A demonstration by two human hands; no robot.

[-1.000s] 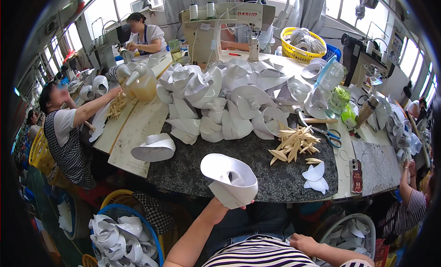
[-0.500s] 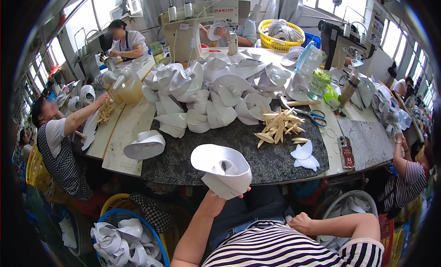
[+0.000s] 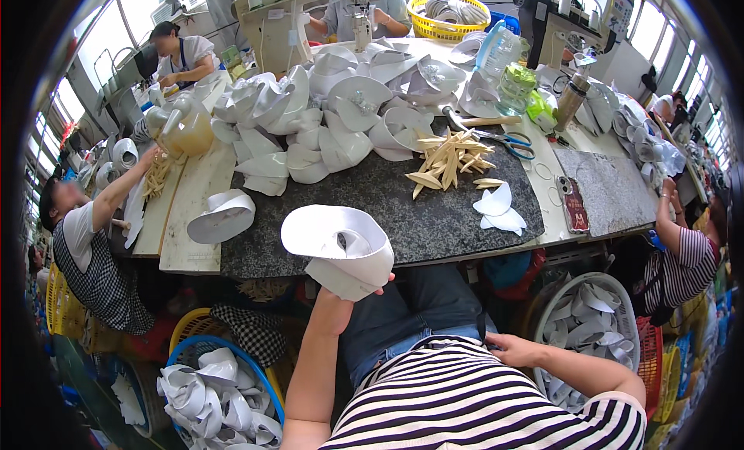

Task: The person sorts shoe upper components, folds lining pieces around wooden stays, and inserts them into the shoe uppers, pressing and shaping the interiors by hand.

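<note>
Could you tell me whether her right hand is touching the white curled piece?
Apart. The head view shows the right hand resting at her lap, while the left hand holds the white curled piece.

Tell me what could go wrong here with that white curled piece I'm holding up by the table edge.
The left hand holds the white curled piece from underneath only, over the edge of the dark table; it might slip and fall toward the blue basket below. The right hand rests on the lap, so it gives no support. Swinging forward, the piece could knock the wooden sticks or scissors.
</note>
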